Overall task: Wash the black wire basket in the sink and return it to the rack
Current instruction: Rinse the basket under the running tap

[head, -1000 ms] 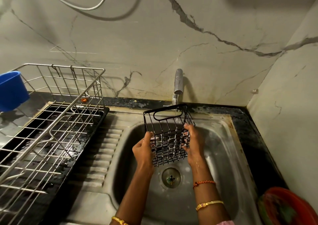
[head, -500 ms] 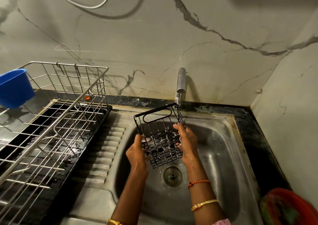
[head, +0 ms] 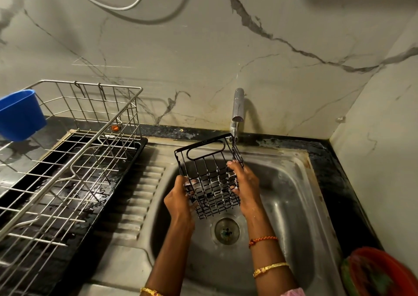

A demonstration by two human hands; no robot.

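while both hands grip it, black wire basket — gridded — hangs over steel sink.

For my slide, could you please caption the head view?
Both hands, left and right, hold a black wire basket over the sink.

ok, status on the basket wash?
Both hands, left and right, grip the black wire basket by its sides. Basket held tilted over the sink, below the tap. Rack to the left, nothing blocking.
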